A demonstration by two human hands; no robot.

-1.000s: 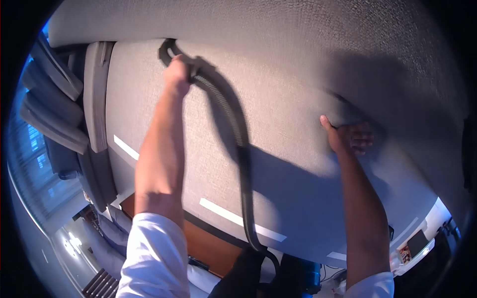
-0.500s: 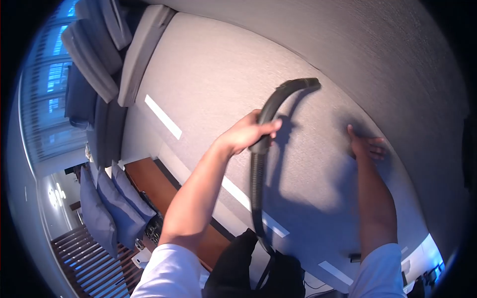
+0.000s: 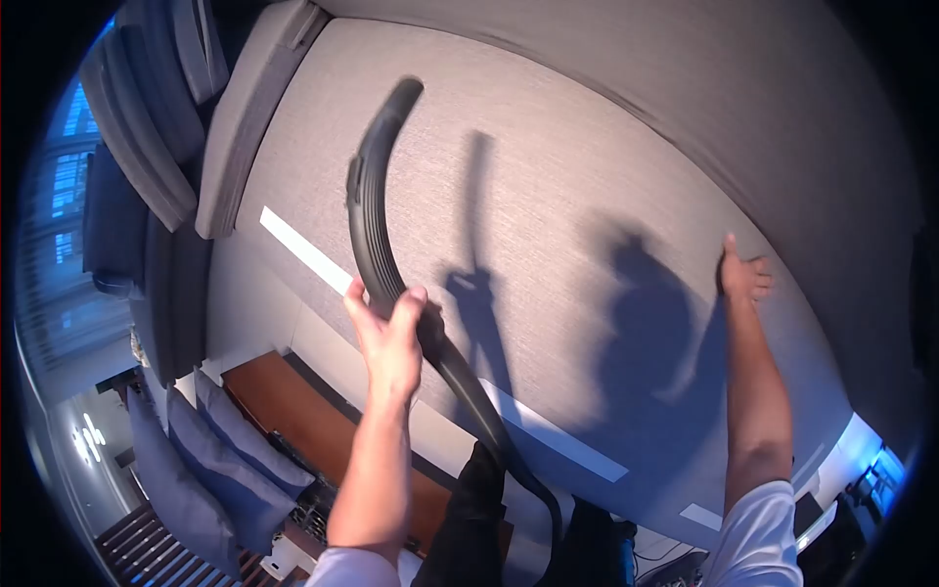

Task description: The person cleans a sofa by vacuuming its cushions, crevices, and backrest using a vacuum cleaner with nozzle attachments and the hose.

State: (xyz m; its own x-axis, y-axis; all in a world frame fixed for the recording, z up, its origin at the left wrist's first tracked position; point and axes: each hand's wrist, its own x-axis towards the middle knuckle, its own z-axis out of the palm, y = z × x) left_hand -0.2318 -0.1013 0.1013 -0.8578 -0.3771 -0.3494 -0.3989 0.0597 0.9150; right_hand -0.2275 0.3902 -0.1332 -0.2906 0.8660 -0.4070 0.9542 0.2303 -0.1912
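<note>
My left hand (image 3: 393, 342) is wrapped around the black curved handle of a vacuum cleaner hose (image 3: 370, 210). The handle's bare end points up and away, raised over the grey upholstered sofa seat (image 3: 558, 166), where its shadow falls. From my grip the hose bends down toward my dark-trousered legs, and its far end is out of sight. On the right, my right hand (image 3: 746, 278) rests near the back edge of the seat with its fingers spread and nothing in them.
Along the far side rises the backrest (image 3: 782, 137). Loose grey cushions (image 3: 147, 127) lean at upper left. White strips (image 3: 303, 249) mark the seat's front. Lower left are more pillows (image 3: 186, 470) and a brown wooden surface (image 3: 303, 411); cables lie at the bottom.
My left hand has moved left and down, and the handle has swung left, its tip now pointing up rather than right. My right hand has shifted slightly right. The view has shifted somewhat.
</note>
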